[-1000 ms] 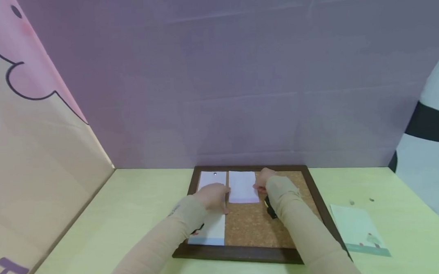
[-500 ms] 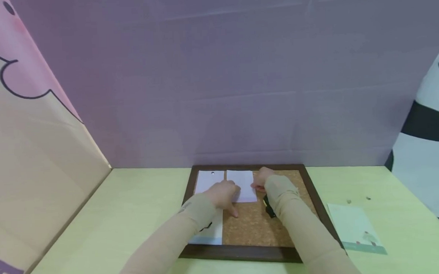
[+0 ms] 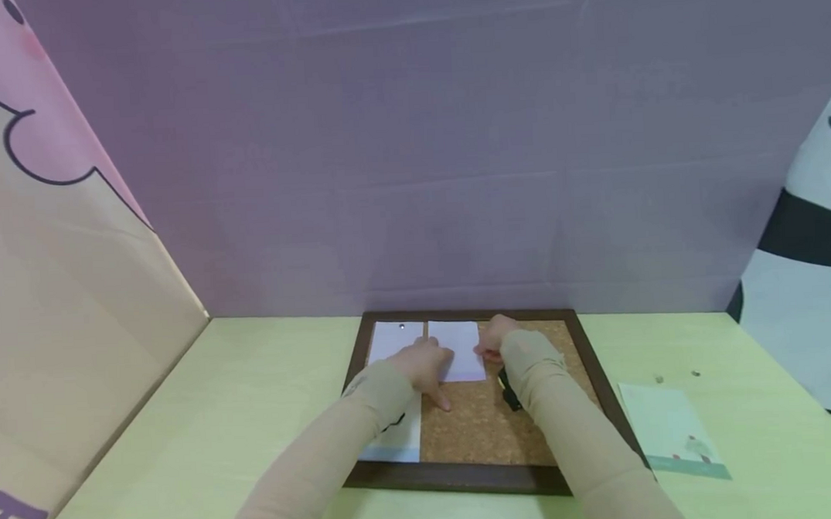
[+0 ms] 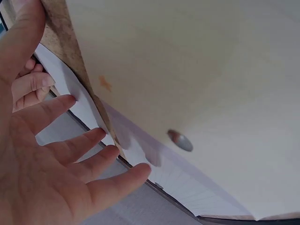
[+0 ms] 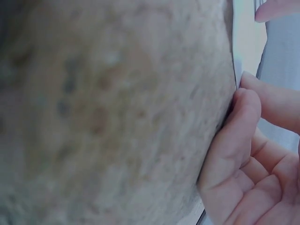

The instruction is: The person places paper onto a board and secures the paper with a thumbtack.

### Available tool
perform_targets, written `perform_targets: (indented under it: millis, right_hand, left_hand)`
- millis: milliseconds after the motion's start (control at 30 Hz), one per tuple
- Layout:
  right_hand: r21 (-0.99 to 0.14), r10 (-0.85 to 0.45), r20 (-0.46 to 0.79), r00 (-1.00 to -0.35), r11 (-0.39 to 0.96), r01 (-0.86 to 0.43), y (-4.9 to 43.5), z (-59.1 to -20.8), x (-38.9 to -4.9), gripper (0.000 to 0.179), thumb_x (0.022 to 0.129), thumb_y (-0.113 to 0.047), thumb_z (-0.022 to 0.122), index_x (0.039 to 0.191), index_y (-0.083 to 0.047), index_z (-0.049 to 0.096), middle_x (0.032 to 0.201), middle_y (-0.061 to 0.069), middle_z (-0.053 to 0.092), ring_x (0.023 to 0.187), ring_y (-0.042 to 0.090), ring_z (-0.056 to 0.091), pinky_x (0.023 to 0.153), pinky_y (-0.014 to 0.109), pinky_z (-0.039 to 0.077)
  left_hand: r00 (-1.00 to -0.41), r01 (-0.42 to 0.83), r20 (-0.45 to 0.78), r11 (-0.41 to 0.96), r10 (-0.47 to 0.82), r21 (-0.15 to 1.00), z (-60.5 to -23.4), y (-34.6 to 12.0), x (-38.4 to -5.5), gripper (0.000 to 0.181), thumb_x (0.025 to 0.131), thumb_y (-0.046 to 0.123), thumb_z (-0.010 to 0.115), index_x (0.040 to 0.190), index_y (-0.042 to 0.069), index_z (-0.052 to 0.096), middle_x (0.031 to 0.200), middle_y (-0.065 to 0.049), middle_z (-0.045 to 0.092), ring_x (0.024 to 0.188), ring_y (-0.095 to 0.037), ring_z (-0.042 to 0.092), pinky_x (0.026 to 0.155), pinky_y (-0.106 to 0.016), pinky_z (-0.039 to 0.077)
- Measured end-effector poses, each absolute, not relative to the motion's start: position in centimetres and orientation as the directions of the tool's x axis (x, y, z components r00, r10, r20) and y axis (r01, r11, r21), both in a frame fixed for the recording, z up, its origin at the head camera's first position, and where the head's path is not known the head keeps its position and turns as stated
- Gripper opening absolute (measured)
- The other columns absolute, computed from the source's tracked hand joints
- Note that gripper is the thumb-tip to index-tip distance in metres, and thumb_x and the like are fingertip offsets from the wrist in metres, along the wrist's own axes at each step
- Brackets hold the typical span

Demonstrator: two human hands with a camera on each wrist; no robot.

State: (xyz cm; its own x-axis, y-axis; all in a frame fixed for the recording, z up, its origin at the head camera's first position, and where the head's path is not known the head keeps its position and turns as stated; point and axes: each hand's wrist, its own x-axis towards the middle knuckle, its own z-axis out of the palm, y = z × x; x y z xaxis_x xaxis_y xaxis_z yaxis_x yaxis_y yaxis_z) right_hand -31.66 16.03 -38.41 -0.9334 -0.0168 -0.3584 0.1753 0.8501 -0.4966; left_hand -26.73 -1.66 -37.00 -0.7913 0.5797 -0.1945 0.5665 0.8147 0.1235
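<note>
A small white sheet of paper (image 3: 456, 339) with a lilac lower edge lies on the upper middle of a cork board (image 3: 465, 439). The thumb and index finger of my right hand (image 3: 497, 339) pinch its right edge, as the right wrist view shows. My left hand (image 3: 420, 365) reaches over from the left with straight, spread fingers. In the left wrist view its fingertips are at the paper's near edge. Left of it, an upper sheet (image 3: 391, 339) with a silver pin (image 3: 401, 327) and a lower sheet (image 4: 206, 70) with another silver pin (image 4: 180, 140) fill a column.
A dark wooden frame (image 3: 460, 477) surrounds the cork. Under my right forearm a small black object (image 3: 510, 395) shows on the board. To the right, a pale green sheet (image 3: 670, 426) and small pins (image 3: 695, 373) lie on the table (image 3: 267, 374). A purple-grey panel (image 3: 398, 175) stands behind.
My left hand has moved right, from the gap beside the small sheet to over its left part, with fingers spread. The right hand keeps its pinch on the right edge.
</note>
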Motion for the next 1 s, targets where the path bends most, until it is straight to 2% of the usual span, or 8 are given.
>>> perform_targets:
  millis: [100,300,433,567,767,900,1000]
  right_hand:
    - [-0.462,-0.045,-0.349,-0.936,0.877,0.131,16.1,-38.4,-31.6,0.043,0.083,-0.013,0.065,0.042,-0.016,0.051,0.04,-0.007,0.044,0.036,0.001,0.04,0.041,0.012,0.034]
    - [-0.547,-0.01,-0.345,-0.939,0.815,0.193,16.1,-38.6,-31.8,0.037,0.08,-0.009,0.067,0.047,-0.012,0.052,0.041,-0.006,0.046,0.035,0.001,0.043,0.038,0.011,0.036]
    - [-0.559,-0.022,-0.35,-0.936,0.807,0.19,16.3,-38.6,-31.9,0.036,0.08,-0.008,0.067,0.047,-0.012,0.052,0.041,-0.006,0.047,0.035,0.001,0.043,0.038,0.012,0.036]
    - [-0.663,-0.027,-0.389,-0.921,0.702,0.26,16.8,-39.4,-32.4,0.031,0.078,-0.004,0.068,0.051,-0.009,0.055,0.043,-0.004,0.049,0.038,0.004,0.045,0.04,0.013,0.041]
    - [-0.792,-0.051,-0.432,-0.901,0.498,0.352,17.5,-40.8,-33.6,0.02,0.077,0.0,0.068,0.064,-0.006,0.055,0.051,0.0,0.054,0.046,0.007,0.051,0.047,0.018,0.048]
    - [-0.827,-0.09,-0.45,-0.889,0.418,0.376,17.9,-41.0,-33.7,0.019,0.079,0.0,0.067,0.07,-0.006,0.052,0.055,0.001,0.054,0.049,0.009,0.053,0.05,0.019,0.05]
    - [-0.825,-0.117,-0.456,-0.882,0.428,0.37,18.1,-40.9,-33.4,0.018,0.081,-0.004,0.066,0.072,-0.007,0.051,0.056,0.001,0.054,0.049,0.008,0.053,0.051,0.02,0.051]
  left_hand:
    - [-0.792,0.558,-0.2,0.817,0.576,0.142,-37.1,-1.8,-26.7,0.085,0.058,0.043,0.087,0.131,0.011,0.055,0.117,-0.011,0.056,0.111,-0.026,0.052,0.097,-0.038,0.045]
    - [-0.797,0.557,-0.203,0.822,0.569,0.119,-36.7,-1.6,-26.6,0.087,0.059,0.043,0.086,0.133,0.011,0.053,0.124,-0.012,0.056,0.115,-0.027,0.052,0.101,-0.039,0.044]
    - [-0.794,0.569,-0.207,0.818,0.572,0.082,-36.6,-1.3,-26.7,0.084,0.06,0.043,0.085,0.131,0.011,0.055,0.125,-0.011,0.057,0.116,-0.026,0.053,0.101,-0.038,0.043]
    - [-0.788,0.581,-0.207,0.812,0.58,0.061,-36.8,-1.2,-26.7,0.081,0.06,0.044,0.085,0.129,0.01,0.057,0.12,-0.01,0.059,0.113,-0.025,0.054,0.099,-0.037,0.045]
    - [-0.796,0.566,-0.211,0.821,0.568,0.075,-36.6,-1.2,-26.6,0.084,0.06,0.042,0.086,0.131,0.009,0.056,0.122,-0.011,0.057,0.114,-0.026,0.052,0.1,-0.037,0.043]
    - [-0.802,0.557,-0.208,0.827,0.56,0.08,-36.6,-1.2,-26.6,0.083,0.06,0.041,0.086,0.131,0.009,0.056,0.122,-0.012,0.057,0.114,-0.026,0.052,0.1,-0.037,0.044]
    - [-0.799,0.562,-0.207,0.823,0.565,0.08,-36.7,-1.1,-26.5,0.082,0.06,0.041,0.086,0.129,0.009,0.057,0.121,-0.012,0.057,0.112,-0.026,0.053,0.099,-0.036,0.044]
